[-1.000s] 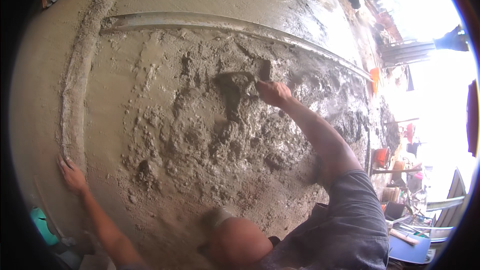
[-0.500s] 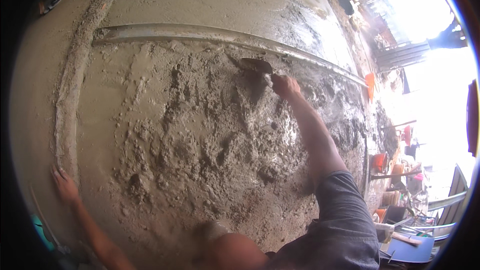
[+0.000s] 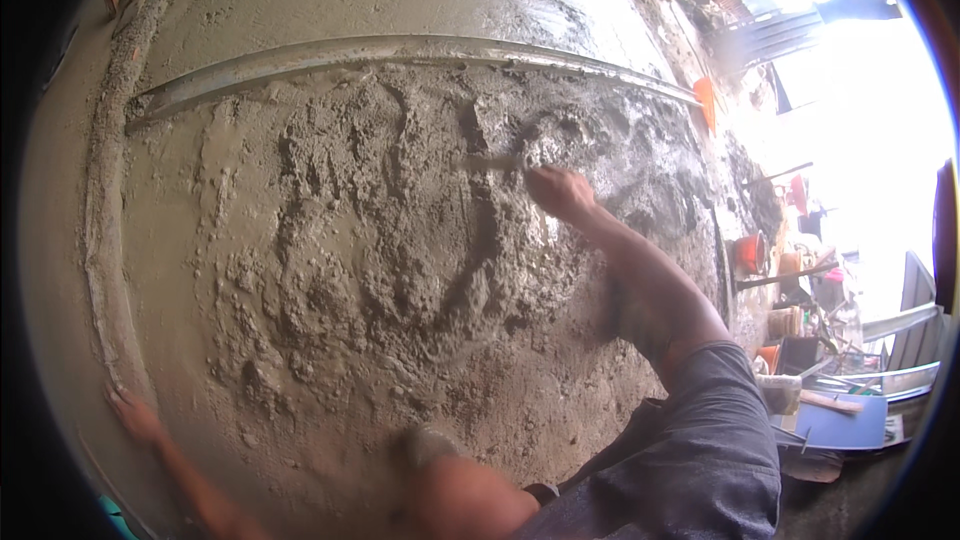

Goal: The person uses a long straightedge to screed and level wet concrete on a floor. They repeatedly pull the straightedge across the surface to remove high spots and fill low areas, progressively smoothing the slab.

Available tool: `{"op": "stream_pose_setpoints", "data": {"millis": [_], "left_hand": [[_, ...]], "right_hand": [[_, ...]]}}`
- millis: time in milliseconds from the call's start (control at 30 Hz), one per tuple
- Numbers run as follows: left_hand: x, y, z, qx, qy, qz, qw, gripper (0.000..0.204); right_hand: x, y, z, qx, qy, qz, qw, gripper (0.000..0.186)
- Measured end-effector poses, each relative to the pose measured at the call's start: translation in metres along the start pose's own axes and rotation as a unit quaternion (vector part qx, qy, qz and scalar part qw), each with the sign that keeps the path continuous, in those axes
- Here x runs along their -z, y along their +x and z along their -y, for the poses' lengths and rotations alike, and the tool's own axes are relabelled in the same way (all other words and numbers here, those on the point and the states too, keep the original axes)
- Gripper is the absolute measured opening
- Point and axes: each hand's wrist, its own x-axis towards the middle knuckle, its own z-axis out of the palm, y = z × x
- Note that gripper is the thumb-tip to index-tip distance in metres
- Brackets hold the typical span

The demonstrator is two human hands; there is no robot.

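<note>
Wet cement [image 3: 350, 230] spreads around a metal bar [image 3: 400, 48] at twelve o'clock; the right hand [image 3: 560, 192], toward two, grips a blurred trowel [image 3: 497, 162]; the left hand [image 3: 135, 414] lies open at eight.

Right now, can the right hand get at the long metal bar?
Probably yes: only wet mortar lies between the right hand and the metal bar, though the hand seems to hold a blurred tool.

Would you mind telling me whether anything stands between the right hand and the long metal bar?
No separate object is visible between the right hand and the metal bar; only rough, ridged wet cement lies there.
</note>
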Motion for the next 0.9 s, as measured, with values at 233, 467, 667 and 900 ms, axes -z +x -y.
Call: {"op": "stream_pose_setpoints", "data": {"millis": [233, 467, 667, 900], "left_hand": [[-0.014, 0.017, 0.027, -0.105, 0.122, -0.024, 0.987, 0.056], [-0.031, -0.018, -0.043, -0.059, 0.010, 0.029, 0.998, 0.047], [-0.022, 0.007, -0.008, -0.083, 0.267, 0.077, 0.957, 0.048], [0.023, -0.046, -0.039, -0.112, 0.443, 0.200, 0.867, 0.049]], "right_hand": [[0.018, 0.121, -0.026, -0.108, 0.107, -0.087, 0.984, 0.024], [-0.051, -0.015, -0.056, 0.077, -0.004, -0.042, 0.996, 0.015], [-0.100, -0.084, -0.082, 0.326, 0.007, -0.121, 0.938, 0.012], [-0.041, 0.030, -0.201, -0.344, 0.139, -0.148, 0.917, 0.031]]}}
